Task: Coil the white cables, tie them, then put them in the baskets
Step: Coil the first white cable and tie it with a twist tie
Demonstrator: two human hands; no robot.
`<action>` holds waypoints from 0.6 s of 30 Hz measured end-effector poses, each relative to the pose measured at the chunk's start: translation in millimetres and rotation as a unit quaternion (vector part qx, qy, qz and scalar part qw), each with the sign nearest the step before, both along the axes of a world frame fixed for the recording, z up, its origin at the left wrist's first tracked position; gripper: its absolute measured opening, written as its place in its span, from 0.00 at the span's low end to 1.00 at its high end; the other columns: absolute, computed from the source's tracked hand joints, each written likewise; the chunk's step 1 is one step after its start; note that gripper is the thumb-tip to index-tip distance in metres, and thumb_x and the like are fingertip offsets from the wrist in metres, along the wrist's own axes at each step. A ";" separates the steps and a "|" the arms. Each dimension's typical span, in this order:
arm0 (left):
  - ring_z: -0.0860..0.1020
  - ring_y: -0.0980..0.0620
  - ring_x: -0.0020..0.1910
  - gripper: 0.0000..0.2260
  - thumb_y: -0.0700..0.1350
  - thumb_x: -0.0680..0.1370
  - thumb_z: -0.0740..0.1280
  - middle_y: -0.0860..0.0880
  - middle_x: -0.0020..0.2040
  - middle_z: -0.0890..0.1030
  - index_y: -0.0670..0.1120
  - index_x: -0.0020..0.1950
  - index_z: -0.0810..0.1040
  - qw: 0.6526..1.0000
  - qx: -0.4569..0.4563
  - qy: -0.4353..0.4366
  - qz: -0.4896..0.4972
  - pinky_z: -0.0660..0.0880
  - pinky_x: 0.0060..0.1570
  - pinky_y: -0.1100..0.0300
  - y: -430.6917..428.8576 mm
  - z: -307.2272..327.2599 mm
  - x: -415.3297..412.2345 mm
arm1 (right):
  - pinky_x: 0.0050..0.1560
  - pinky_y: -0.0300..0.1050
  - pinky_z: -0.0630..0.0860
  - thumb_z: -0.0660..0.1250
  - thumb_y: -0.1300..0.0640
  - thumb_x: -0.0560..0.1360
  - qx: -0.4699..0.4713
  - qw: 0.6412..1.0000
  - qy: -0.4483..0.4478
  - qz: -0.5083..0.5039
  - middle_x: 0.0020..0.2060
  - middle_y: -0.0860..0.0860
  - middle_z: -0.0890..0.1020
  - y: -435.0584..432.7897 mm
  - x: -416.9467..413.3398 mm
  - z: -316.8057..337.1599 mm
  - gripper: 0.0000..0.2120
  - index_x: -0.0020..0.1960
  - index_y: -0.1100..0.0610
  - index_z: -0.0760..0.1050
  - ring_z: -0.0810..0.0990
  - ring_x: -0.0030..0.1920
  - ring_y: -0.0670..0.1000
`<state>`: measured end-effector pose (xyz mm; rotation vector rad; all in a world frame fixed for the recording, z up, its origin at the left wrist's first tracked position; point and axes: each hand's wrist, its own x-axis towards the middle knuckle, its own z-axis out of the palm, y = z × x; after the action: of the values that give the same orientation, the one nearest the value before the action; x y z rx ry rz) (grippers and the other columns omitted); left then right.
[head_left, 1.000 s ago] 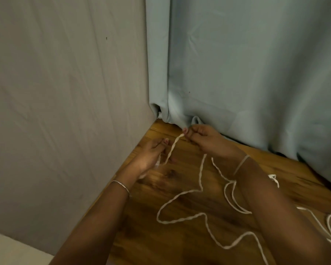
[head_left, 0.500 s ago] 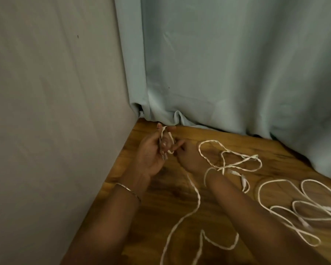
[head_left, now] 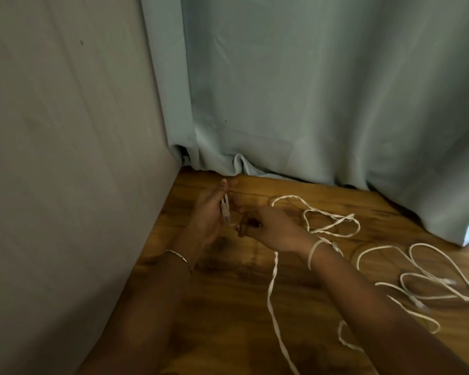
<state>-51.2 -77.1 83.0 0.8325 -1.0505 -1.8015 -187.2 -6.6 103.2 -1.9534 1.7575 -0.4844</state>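
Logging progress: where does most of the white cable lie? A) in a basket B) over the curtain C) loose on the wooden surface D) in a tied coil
C: the white cable sprawls in loose loops on the wooden surface, one end held between the left hand and right hand.

No readable text, label, brand, number or sign appears anywhere.

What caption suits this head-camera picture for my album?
Left hand and right hand hold a white cable above a wooden surface beside a curtain.
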 end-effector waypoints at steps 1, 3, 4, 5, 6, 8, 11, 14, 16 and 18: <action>0.78 0.54 0.27 0.15 0.47 0.83 0.56 0.47 0.30 0.80 0.42 0.60 0.78 1.000 -0.002 -0.009 -0.003 0.75 0.29 0.63 -1.4 0.8 -0.4 | 0.33 0.31 0.67 0.66 0.53 0.77 0.011 1.000 0.000 -0.001 0.37 0.47 0.81 -1.3 -1.1 3.0 0.09 0.46 0.58 0.81 0.76 0.34 0.41; 0.78 0.55 0.26 0.15 0.47 0.84 0.55 0.49 0.29 0.80 0.41 0.59 0.78 1.000 -0.005 -0.015 0.004 0.75 0.33 0.62 -4.9 3.7 -0.9 | 0.30 0.31 0.65 0.66 0.52 0.77 0.038 0.999 0.010 0.013 0.29 0.44 0.75 -2.3 0.0 7.5 0.11 0.45 0.60 0.81 0.73 0.28 0.39; 0.78 0.56 0.27 0.14 0.47 0.84 0.56 0.49 0.29 0.81 0.42 0.57 0.79 1.000 0.004 -0.008 0.009 0.74 0.37 0.59 -8.1 4.2 0.2 | 0.30 0.33 0.66 0.65 0.51 0.78 0.045 0.998 0.024 0.025 0.28 0.43 0.73 -1.5 1.5 7.9 0.12 0.45 0.60 0.81 0.72 0.27 0.40; 0.80 0.55 0.28 0.14 0.47 0.84 0.56 0.50 0.30 0.81 0.42 0.54 0.80 1.000 0.021 0.013 0.015 0.75 0.41 0.56 -11.6 4.8 1.5 | 0.32 0.35 0.67 0.65 0.50 0.78 0.048 0.998 0.039 0.033 0.27 0.42 0.72 -0.6 3.0 7.8 0.13 0.46 0.59 0.81 0.71 0.27 0.40; 0.81 0.55 0.30 0.14 0.46 0.84 0.56 0.50 0.31 0.82 0.43 0.51 0.80 0.999 0.035 0.031 0.024 0.75 0.45 0.54 -14.7 6.3 3.9 | 0.33 0.38 0.68 0.64 0.49 0.78 0.048 0.997 0.045 0.039 0.28 0.42 0.71 0.4 4.0 7.1 0.13 0.47 0.59 0.81 0.70 0.28 0.41; 0.81 0.55 0.31 0.14 0.46 0.84 0.55 0.52 0.31 0.82 0.44 0.50 0.80 0.998 0.039 0.030 0.032 0.75 0.49 0.53 -20.2 6.8 7.0 | 0.36 0.40 0.70 0.65 0.49 0.78 0.054 0.997 0.025 0.039 0.27 0.43 0.72 2.5 4.8 4.4 0.13 0.47 0.58 0.81 0.70 0.28 0.42; 0.79 0.54 0.34 0.13 0.48 0.83 0.57 0.51 0.33 0.81 0.46 0.51 0.80 0.999 0.016 -0.046 0.018 0.75 0.39 0.60 -15.6 3.6 5.3 | 0.35 0.40 0.69 0.65 0.49 0.77 0.048 0.998 0.025 0.030 0.28 0.43 0.73 3.1 6.3 5.4 0.12 0.48 0.56 0.82 0.71 0.30 0.42; 0.82 0.47 0.47 0.11 0.52 0.82 0.60 0.47 0.45 0.83 0.52 0.47 0.81 0.990 -0.031 -0.133 0.025 0.79 0.49 0.55 -9.7 -7.7 2.6 | 0.41 0.41 0.72 0.64 0.52 0.79 0.036 0.999 -0.011 0.022 0.37 0.45 0.80 0.2 6.7 15.0 0.12 0.58 0.56 0.79 0.77 0.38 0.41; 0.80 0.43 0.55 0.11 0.53 0.82 0.60 0.43 0.53 0.82 0.52 0.51 0.81 0.980 -0.066 -0.189 0.016 0.77 0.57 0.49 -6.0 -13.0 2.0 | 0.34 0.33 0.70 0.63 0.55 0.79 0.033 0.999 -0.041 -0.003 0.33 0.45 0.78 -3.3 2.2 17.6 0.10 0.54 0.57 0.80 0.75 0.32 0.36; 0.80 0.41 0.53 0.13 0.54 0.82 0.58 0.39 0.52 0.82 0.49 0.54 0.80 0.969 -0.095 -0.228 -0.012 0.77 0.57 0.49 -2.4 -14.8 0.5 | 0.27 0.30 0.64 0.64 0.56 0.78 0.035 0.997 -0.059 -0.038 0.27 0.44 0.74 -8.4 -3.4 14.9 0.09 0.47 0.57 0.82 0.72 0.25 0.36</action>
<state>-50.7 -79.5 68.2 1.1468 -1.5045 -1.5294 -190.6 -15.0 118.1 -1.7791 1.7545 -0.5447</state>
